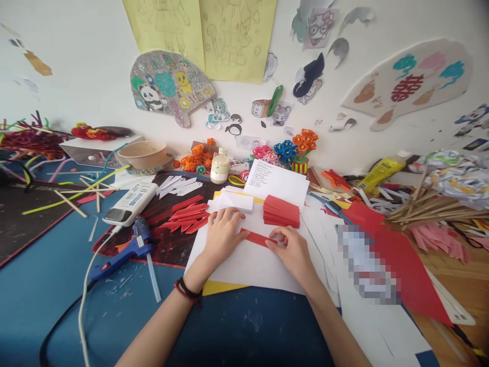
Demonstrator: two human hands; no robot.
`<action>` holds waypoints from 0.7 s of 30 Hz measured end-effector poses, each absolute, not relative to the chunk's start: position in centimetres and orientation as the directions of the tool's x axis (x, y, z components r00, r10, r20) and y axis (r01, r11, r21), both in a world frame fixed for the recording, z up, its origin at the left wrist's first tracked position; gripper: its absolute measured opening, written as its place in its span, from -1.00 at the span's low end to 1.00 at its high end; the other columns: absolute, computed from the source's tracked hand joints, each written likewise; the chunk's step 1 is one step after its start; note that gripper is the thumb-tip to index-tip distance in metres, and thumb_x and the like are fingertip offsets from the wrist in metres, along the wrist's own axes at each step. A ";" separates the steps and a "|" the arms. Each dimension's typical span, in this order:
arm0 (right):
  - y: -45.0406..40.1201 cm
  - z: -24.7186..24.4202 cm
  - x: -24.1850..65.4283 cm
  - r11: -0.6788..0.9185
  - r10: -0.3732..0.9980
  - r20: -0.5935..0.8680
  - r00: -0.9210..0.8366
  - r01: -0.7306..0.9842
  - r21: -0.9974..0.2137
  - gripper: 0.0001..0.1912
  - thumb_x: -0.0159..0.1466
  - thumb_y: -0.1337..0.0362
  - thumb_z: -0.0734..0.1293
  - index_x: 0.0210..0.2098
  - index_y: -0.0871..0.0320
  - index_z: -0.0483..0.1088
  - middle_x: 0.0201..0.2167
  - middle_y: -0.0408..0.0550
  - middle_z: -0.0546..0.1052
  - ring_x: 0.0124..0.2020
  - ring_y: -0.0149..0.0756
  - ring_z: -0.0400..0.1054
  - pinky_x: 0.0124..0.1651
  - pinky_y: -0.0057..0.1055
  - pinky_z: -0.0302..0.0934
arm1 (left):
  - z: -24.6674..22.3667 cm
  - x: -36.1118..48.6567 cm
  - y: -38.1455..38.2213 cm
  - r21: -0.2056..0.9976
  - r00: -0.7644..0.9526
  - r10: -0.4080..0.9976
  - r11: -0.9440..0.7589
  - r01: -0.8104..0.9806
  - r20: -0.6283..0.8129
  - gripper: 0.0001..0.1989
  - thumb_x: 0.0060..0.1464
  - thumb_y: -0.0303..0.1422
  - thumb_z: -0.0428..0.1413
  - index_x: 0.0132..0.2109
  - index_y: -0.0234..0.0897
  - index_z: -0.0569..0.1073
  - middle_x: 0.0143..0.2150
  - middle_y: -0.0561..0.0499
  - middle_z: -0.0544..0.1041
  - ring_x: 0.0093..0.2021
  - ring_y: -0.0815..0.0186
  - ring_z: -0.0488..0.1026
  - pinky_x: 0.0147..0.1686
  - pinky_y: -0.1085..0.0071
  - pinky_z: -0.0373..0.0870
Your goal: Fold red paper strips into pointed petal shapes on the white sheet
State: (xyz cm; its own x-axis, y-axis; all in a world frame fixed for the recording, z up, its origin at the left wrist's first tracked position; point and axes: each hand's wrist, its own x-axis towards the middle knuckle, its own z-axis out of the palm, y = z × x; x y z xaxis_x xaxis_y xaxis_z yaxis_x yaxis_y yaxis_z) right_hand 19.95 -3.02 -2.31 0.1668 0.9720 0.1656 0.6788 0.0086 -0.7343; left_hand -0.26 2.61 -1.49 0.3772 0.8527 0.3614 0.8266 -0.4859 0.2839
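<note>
A narrow red paper strip [259, 238] stretches between my two hands, just above or on a white sheet [244, 267]. My left hand [223, 237] has its thumb on the strip's left end, the other fingers curving forward near folded white paper [239, 201]. At the right end, my right hand [292, 250] pinches the strip between thumb and bent fingers. Directly behind it sits a stack of red paper rectangles [281, 211]. Folded red paper pieces [187, 215] lie in a loose pile left of my left hand.
On the left are a blue glue gun [124, 257] with its cable and a white power bank [131, 204]. A glue bottle [220, 166] stands at the back beside paper flowers [286, 152]. Large red paper [397, 265] and wooden sticks [416, 206] occupy the right.
</note>
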 end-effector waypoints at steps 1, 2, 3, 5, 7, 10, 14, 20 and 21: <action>-3.1 -2.2 20.2 0.001 0.973 0.158 0.167 0.684 -0.729 -0.88 0.08 0.23 0.39 -0.38 0.10 0.42 -0.43 -0.16 0.32 -0.39 -0.31 0.24 -0.30 -0.36 0.19 | -1.5 -0.5 2.7 0.278 0.375 0.854 -0.482 0.831 0.362 -0.68 0.05 -0.21 0.21 -0.03 -0.07 0.39 0.06 0.00 0.40 0.05 0.11 0.28 0.02 0.13 0.11; -3.2 -2.2 20.3 -0.003 0.975 0.152 0.164 0.690 -0.724 -0.88 0.08 0.23 0.39 -0.37 0.10 0.42 -0.43 -0.15 0.32 -0.39 -0.31 0.24 -0.30 -0.36 0.19 | -1.4 -0.7 2.8 0.271 0.374 0.854 -0.480 0.835 0.361 -0.69 0.06 -0.22 0.20 -0.04 -0.07 0.39 0.05 0.01 0.41 0.05 0.11 0.28 0.00 0.13 0.12; -3.3 -2.1 20.5 -0.004 0.977 0.146 0.158 0.695 -0.719 -0.88 0.08 0.24 0.38 -0.36 0.09 0.42 -0.42 -0.15 0.32 -0.39 -0.31 0.23 -0.30 -0.36 0.19 | -1.3 -0.8 2.8 0.261 0.374 0.854 -0.478 0.839 0.361 -0.71 0.07 -0.22 0.20 -0.04 -0.07 0.40 0.04 0.01 0.41 0.04 0.11 0.29 -0.02 0.14 0.13; -3.4 -1.9 20.8 -0.002 0.982 0.130 0.137 0.696 -0.718 -0.88 0.09 0.26 0.36 -0.34 0.08 0.43 -0.41 -0.15 0.32 -0.38 -0.31 0.23 -0.30 -0.36 0.20 | -1.2 -0.8 2.7 0.240 0.378 0.851 -0.479 0.845 0.365 -0.74 0.09 -0.25 0.19 -0.06 -0.09 0.41 0.03 0.00 0.42 0.03 0.11 0.29 -0.05 0.15 0.14; -3.5 -1.8 21.0 0.006 0.987 0.116 0.113 0.690 -0.724 -0.87 0.09 0.27 0.35 -0.32 0.07 0.43 -0.39 -0.14 0.33 -0.37 -0.31 0.24 -0.29 -0.36 0.20 | -1.1 -0.6 2.5 0.216 0.391 0.841 -0.489 0.845 0.374 -0.79 0.11 -0.28 0.18 -0.08 -0.11 0.42 0.00 0.00 0.44 0.00 0.12 0.30 -0.06 0.16 0.14; -3.6 -1.7 21.2 0.032 0.988 0.126 0.089 0.685 -0.728 -0.85 0.11 0.26 0.34 -0.29 0.06 0.43 -0.37 -0.14 0.33 -0.36 -0.31 0.24 -0.28 -0.37 0.21 | -1.1 -0.1 2.1 0.183 0.452 0.805 -0.547 0.817 0.384 -0.90 0.18 -0.34 0.11 -0.14 -0.13 0.45 -0.09 0.02 0.49 -0.05 0.15 0.33 -0.04 0.14 0.10; -3.6 -1.9 20.8 0.031 0.982 0.151 0.114 0.691 -0.722 -0.77 0.10 0.23 0.38 -0.22 0.05 0.44 -0.35 -0.13 0.35 -0.34 -0.30 0.26 -0.26 -0.36 0.22 | -1.0 0.6 1.8 0.216 0.525 0.764 -0.623 0.752 0.375 -0.87 0.14 -0.26 0.16 -0.16 -0.14 0.46 -0.14 0.04 0.50 -0.09 0.17 0.34 -0.05 0.15 0.10; -3.3 -2.0 20.2 0.069 0.984 0.164 0.074 0.686 -0.724 -0.78 0.10 0.17 0.41 -0.24 0.05 0.46 -0.24 -0.09 0.43 -0.21 -0.24 0.32 -0.15 -0.32 0.23 | -0.8 0.7 1.9 0.276 0.583 0.729 -0.680 0.680 0.358 -0.82 0.07 -0.25 0.22 -0.20 -0.18 0.43 -0.13 0.04 0.48 -0.09 0.18 0.31 -0.11 0.22 0.11; -3.3 -2.0 20.3 0.078 0.983 0.169 0.068 0.679 -0.730 -0.79 0.12 0.15 0.41 -0.25 0.06 0.47 -0.24 -0.08 0.44 -0.21 -0.24 0.32 -0.13 -0.32 0.23 | -0.7 0.6 1.9 0.279 0.592 0.720 -0.689 0.668 0.362 -0.84 0.08 -0.28 0.22 -0.21 -0.19 0.43 -0.13 0.04 0.48 -0.09 0.19 0.31 -0.11 0.22 0.11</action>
